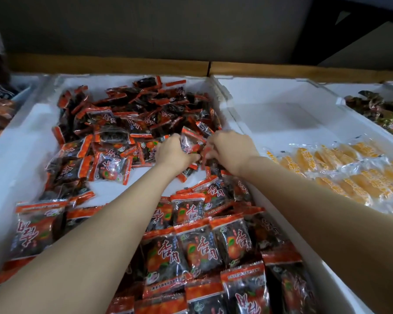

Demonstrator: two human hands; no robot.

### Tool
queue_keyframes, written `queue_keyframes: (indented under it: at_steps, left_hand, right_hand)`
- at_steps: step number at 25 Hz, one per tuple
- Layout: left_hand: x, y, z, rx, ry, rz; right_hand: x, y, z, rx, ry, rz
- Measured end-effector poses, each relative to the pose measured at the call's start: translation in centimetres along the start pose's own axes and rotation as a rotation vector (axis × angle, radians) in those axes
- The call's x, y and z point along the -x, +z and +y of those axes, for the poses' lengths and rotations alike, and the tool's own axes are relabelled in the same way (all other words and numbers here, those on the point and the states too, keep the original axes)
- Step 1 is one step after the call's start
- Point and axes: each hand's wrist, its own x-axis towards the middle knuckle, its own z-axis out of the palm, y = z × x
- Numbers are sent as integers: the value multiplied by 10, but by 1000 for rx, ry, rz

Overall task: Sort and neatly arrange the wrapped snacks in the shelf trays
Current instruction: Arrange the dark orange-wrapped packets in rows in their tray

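The task is judged roughly half done. In the centre foam tray [21,137] the near rows [202,245] of red-and-black snack packets [114,164] are laid neatly, while the far heap [134,114] is jumbled. A few packets are clutched mid-tray by the curled fingers of the left hand [175,152] and right hand [229,148]. Four trays are seen – two only partly; packets cannot be counted. Yellow snack packets [349,168] are ranged in the right foam tray [281,105].
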Motion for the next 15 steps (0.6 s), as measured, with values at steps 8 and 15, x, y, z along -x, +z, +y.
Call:
queue_keyframes:
  at_steps: [8,15]
  left_hand:
    - [47,-42,19,748,-66,-101]
    - [93,-65,11,779,1,-76]
  right_hand:
    - [19,-48,-7,-784,130,270]
    - [27,-43,-24,-960,79,94]
